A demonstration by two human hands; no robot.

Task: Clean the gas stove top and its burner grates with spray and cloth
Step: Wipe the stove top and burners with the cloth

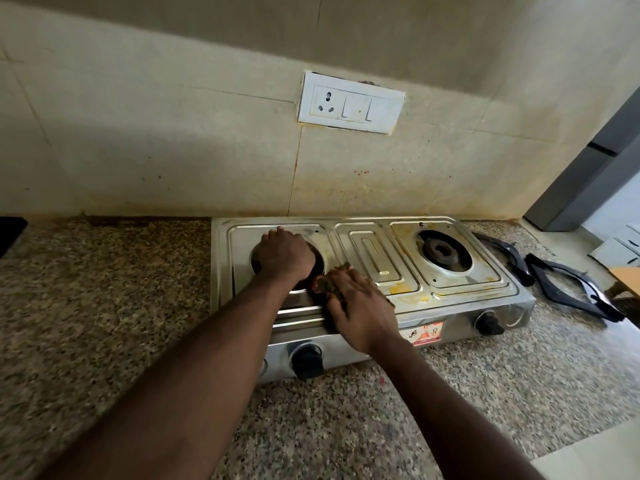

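A two-burner steel gas stove [377, 258] stands on the granite counter against the tiled wall. My left hand [284, 254] is closed over the left burner, hiding it; I cannot tell what it grips. My right hand [360, 306] presses a dark, dirty cloth [323, 284] flat on the stove top just right of that burner, near the front edge. The right burner [443, 252] is bare, with yellow stains around it. Two black burner grates [561, 284] lie on the counter to the right of the stove. No spray bottle is in view.
Two black knobs [306, 362] sit on the stove's front panel. A socket and switch plate [349, 103] hangs on the wall above. A grey cabinet or fridge side [588, 174] stands at the far right. A dark object [10, 233] sits at the left edge.
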